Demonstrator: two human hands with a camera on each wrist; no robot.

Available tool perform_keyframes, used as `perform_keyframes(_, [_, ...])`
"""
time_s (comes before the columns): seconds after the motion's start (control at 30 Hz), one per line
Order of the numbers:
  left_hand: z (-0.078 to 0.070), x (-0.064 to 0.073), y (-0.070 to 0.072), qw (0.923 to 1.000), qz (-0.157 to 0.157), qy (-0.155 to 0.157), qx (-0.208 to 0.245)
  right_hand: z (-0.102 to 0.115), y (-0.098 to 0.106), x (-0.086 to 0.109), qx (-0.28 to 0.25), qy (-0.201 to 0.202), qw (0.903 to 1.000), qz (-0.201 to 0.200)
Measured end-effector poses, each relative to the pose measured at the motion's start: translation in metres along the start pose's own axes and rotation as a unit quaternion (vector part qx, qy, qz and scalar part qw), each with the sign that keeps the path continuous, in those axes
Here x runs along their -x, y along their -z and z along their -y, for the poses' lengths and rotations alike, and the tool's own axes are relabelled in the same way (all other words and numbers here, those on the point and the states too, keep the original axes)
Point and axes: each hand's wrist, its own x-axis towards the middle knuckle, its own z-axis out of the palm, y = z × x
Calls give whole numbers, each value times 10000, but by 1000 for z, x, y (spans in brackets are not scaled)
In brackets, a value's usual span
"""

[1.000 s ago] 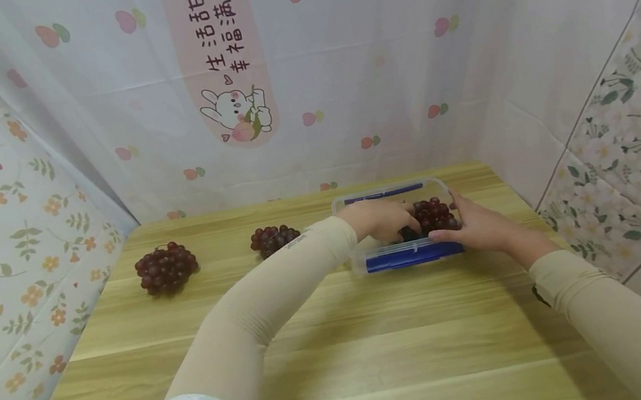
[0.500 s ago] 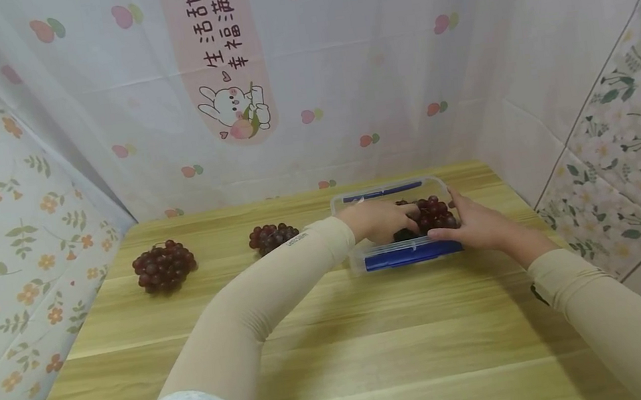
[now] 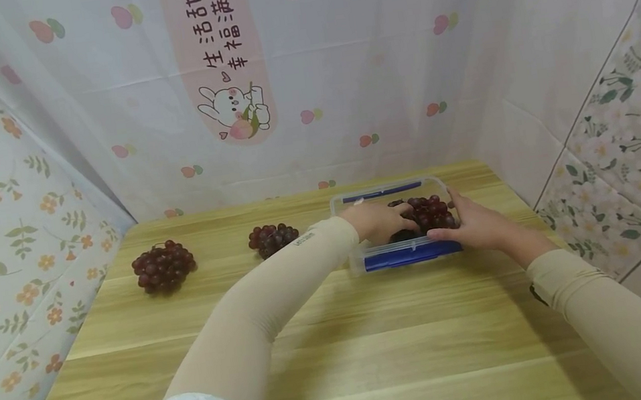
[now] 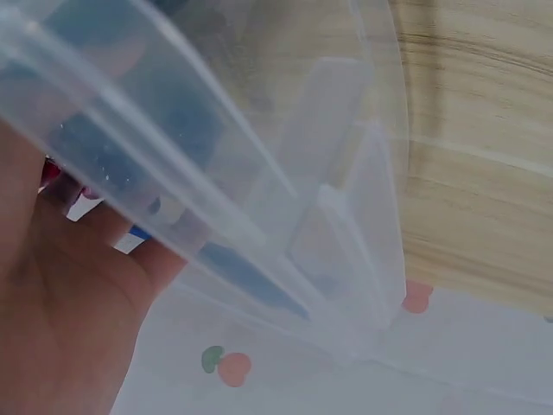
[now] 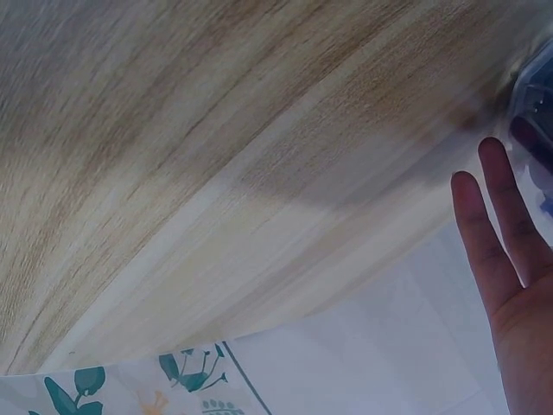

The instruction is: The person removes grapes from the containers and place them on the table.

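In the head view a clear plastic food container (image 3: 375, 247) with blue latches stands at the back right of the table. Bunches of dark red and near-black grapes (image 3: 433, 213) lie in its right part. My left hand (image 3: 380, 220) reaches in over the rim, fingers bent round a dark bunch that it partly hides. The container's clear wall (image 4: 216, 147) crosses in front of these fingers in the left wrist view. My right hand (image 3: 478, 223) rests against the container's right end, thumb over the near rim. Its fingers (image 5: 482, 229) look straight in the right wrist view.
Two more red grape bunches lie on the wooden table (image 3: 341, 359): one at the far left (image 3: 164, 268), another behind my left forearm (image 3: 273, 238). A patterned white curtain (image 3: 342, 89) hangs along the back, with flowered cloth on both sides.
My left hand shifts slightly inside the container, and the dark grapes under its fingers move a little left. The right hand and the container stay nearly in place.
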Motion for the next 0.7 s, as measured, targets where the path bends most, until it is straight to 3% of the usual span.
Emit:
perform_keyframes(0.33, [4, -4, -4, 9993, -70, 274, 248, 2, -2, 2, -34, 10, 10000, -12])
perform_keyframes(0.7, [17, 0, -11, 9960, -804, -186, -334, 5, 0, 3, 18, -28, 10000, -52])
